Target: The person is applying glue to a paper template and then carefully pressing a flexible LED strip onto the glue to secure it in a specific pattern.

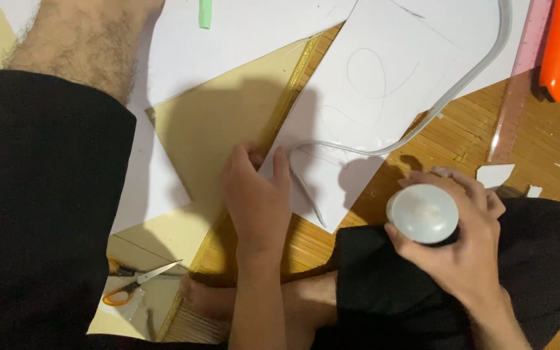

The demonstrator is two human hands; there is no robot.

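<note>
Paper [358, 97] lies white on the bamboo mat [552, 155], with the left hand [257, 201] flat on its near edge, fingers spread narrow and pinning the clear tube [448, 97] that loops across the paper. Right of the paper, the right hand [461, 240] wraps its fingers around a round white lamp [422, 214]. Scissors [134, 285] lie well left of the paper.

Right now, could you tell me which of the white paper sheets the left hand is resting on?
The left hand rests on the white sheet with faint pencil curves, which the clear tube crosses. The other white sheets lie farther away, untouched.
</note>
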